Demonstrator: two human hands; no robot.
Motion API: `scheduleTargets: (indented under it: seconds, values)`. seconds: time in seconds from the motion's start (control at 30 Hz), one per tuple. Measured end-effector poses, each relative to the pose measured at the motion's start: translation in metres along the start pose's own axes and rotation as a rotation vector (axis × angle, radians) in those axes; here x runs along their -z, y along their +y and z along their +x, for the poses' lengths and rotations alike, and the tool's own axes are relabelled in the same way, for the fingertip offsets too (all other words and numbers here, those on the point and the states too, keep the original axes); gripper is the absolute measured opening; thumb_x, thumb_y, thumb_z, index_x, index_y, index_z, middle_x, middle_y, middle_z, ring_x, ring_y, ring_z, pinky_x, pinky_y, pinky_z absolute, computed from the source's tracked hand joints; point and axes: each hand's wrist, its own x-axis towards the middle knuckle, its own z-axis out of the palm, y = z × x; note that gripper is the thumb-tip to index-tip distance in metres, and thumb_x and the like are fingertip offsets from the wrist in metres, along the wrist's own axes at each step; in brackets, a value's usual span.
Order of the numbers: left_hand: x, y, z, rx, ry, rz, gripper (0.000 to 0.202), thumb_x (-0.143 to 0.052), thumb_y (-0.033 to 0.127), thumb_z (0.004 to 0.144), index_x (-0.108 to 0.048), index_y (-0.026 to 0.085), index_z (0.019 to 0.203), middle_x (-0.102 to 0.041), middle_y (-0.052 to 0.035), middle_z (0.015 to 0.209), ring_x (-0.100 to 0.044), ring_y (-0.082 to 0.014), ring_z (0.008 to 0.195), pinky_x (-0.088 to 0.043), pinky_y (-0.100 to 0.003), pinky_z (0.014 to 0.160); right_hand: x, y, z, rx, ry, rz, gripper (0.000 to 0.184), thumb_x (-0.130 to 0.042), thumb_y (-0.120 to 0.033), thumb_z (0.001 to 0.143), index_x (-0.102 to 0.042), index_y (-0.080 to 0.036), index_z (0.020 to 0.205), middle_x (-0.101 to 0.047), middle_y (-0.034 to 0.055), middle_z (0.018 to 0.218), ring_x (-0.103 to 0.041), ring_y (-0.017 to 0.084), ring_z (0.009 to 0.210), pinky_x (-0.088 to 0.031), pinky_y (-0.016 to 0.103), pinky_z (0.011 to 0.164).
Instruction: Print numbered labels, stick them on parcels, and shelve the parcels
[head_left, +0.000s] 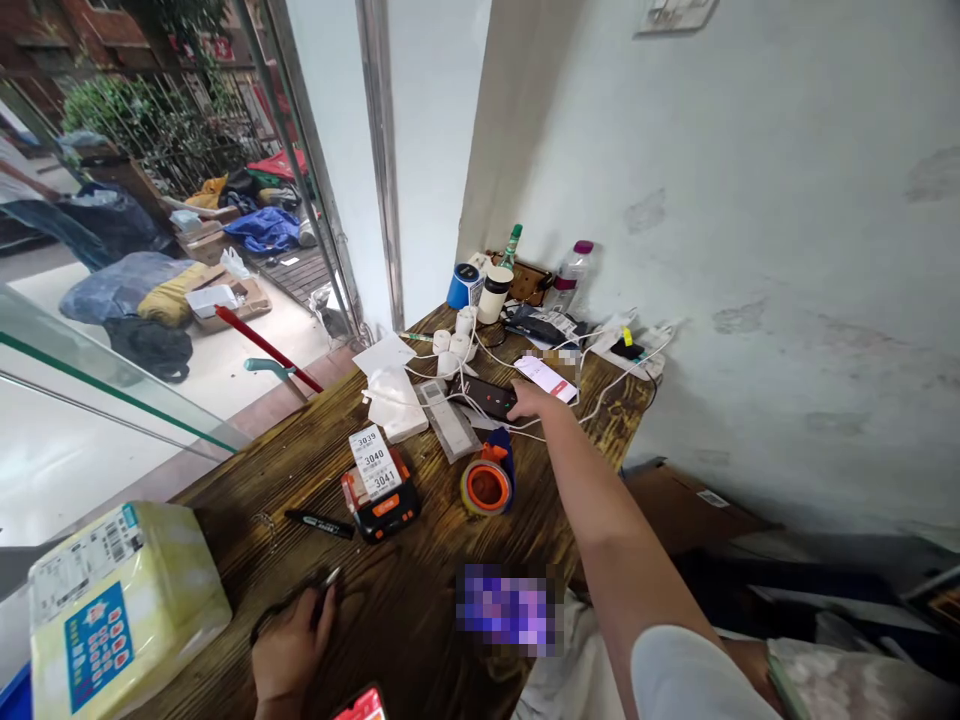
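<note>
My right hand (529,400) reaches far across the dark wooden table (420,610), and its fingers close on the near corner of a phone (551,378) with a white and red screen. Beside that hand lie a black device (489,396) and white cables (615,385). My left hand (289,645) rests on the table's near edge, its fingers curled round a dark pen (328,582) with a silver tip. A red phone (361,705) shows just below it.
An orange label printer (381,497) with numbered labels, a black marker (319,522) and an orange tape roll (486,486) lie mid-table. A yellow-wrapped parcel (120,610) stands near left. Bottles and cups (495,293) crowd the far end. The wall (750,250) runs along the right, a glass door (112,400) along the left.
</note>
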Motion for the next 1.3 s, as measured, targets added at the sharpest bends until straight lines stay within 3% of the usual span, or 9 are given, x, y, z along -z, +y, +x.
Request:
scheduleTargets:
  seconds: [0.23, 0.43, 0.63, 0.8, 0.87, 0.93, 1.0, 1.1, 1.3]
  values:
    - [0.005, 0.005, 0.006, -0.002, 0.095, -0.071, 0.056, -0.032, 0.051, 0.105, -0.061, 0.018, 0.069, -0.055, -0.0027, 0.060, -0.052, -0.0222, 0.049, -0.022, -0.031, 0.050, -0.022, -0.011, -0.009, 0.045, -0.024, -0.116, 0.091, -0.087, -0.033, 0.056, -0.046, -0.013, 0.135, -0.052, 0.0206, 0.135, -0.052, 0.034, 0.125, -0.044, 0.038, 0.099]
    - [0.011, 0.007, 0.007, 0.170, -0.102, -0.218, 0.059, -0.031, 0.060, 0.096, -0.064, 0.017, 0.072, -0.060, -0.0084, 0.066, -0.056, -0.0274, 0.058, -0.019, -0.031, 0.055, 0.004, -0.025, -0.052, -0.001, 0.226, -0.214, 0.090, -0.087, -0.030, 0.054, -0.043, -0.011, 0.130, -0.054, 0.0228, 0.128, -0.049, 0.038, 0.123, -0.039, 0.047, 0.101]
    - [0.042, 0.027, 0.029, 0.325, -0.200, -0.444, 0.052, -0.034, 0.053, 0.084, -0.064, 0.012, 0.074, -0.059, -0.0200, 0.070, -0.055, -0.0340, 0.063, -0.021, -0.034, 0.058, 0.046, -0.038, -0.195, -0.061, 0.665, 0.028, 0.087, -0.083, -0.033, 0.053, -0.042, -0.012, 0.127, -0.057, 0.0204, 0.122, -0.053, 0.037, 0.113, -0.044, 0.047, 0.095]
    - [0.141, 0.115, 0.034, 0.265, -0.144, -0.911, 0.056, -0.026, 0.055, 0.095, -0.064, 0.015, 0.101, -0.063, -0.0146, 0.096, -0.061, -0.0273, 0.086, -0.044, -0.035, 0.074, 0.026, -0.112, -0.360, 0.089, 0.679, 0.338, 0.079, -0.077, -0.042, 0.058, -0.044, -0.018, 0.126, -0.060, 0.0133, 0.111, -0.061, 0.032, 0.099, -0.052, 0.045, 0.082]
    - [0.197, 0.145, 0.013, 0.181, -0.159, -1.190, 0.058, -0.017, 0.056, 0.099, -0.052, 0.018, 0.126, -0.061, -0.0111, 0.113, -0.061, -0.0228, 0.098, -0.048, -0.031, 0.078, 0.009, -0.150, -0.419, 0.172, 0.662, 0.443, 0.080, -0.077, -0.045, 0.060, -0.043, -0.019, 0.128, -0.060, 0.0135, 0.112, -0.062, 0.032, 0.100, -0.052, 0.046, 0.083]
    - [0.247, 0.156, -0.021, 0.167, -0.197, -1.883, 0.065, -0.059, 0.054, 0.089, -0.037, 0.019, 0.139, -0.051, -0.0127, 0.133, -0.052, -0.0262, 0.118, -0.047, -0.033, 0.093, -0.009, -0.188, -0.472, 0.209, 0.629, 0.525, 0.082, -0.076, -0.046, 0.061, -0.040, -0.019, 0.130, -0.060, 0.0151, 0.116, -0.062, 0.034, 0.103, -0.053, 0.047, 0.083]
    - [0.283, 0.147, -0.063, 0.315, -0.158, -1.984, 0.068, -0.074, 0.046, 0.080, -0.039, 0.016, 0.131, -0.055, -0.0125, 0.125, -0.054, -0.0256, 0.113, -0.047, -0.033, 0.094, -0.027, -0.220, -0.518, 0.198, 0.577, 0.571, 0.085, -0.076, -0.045, 0.062, -0.037, -0.021, 0.134, -0.058, 0.0167, 0.120, -0.060, 0.036, 0.106, -0.052, 0.050, 0.085]
    - [0.310, 0.109, -0.128, 0.433, -0.091, -1.855, 0.066, -0.074, 0.043, 0.077, -0.040, 0.014, 0.126, -0.057, -0.0126, 0.118, -0.056, -0.0258, 0.107, -0.049, -0.036, 0.094, -0.052, -0.259, -0.579, 0.197, 0.499, 0.609, 0.087, -0.075, -0.039, 0.063, -0.033, -0.023, 0.137, -0.056, 0.0172, 0.122, -0.058, 0.038, 0.111, -0.050, 0.053, 0.090]
    - [0.337, 0.028, -0.250, 0.328, -0.143, -1.894, 0.088, -0.076, 0.024, 0.065, -0.029, 0.016, 0.138, -0.051, -0.0135, 0.130, -0.050, -0.0287, 0.122, -0.044, -0.040, 0.105, -0.112, -0.317, -0.681, 0.285, 0.377, 0.729, 0.090, -0.078, -0.030, 0.058, -0.033, -0.025, 0.136, -0.055, 0.0157, 0.123, -0.056, 0.040, 0.113, -0.048, 0.056, 0.094]
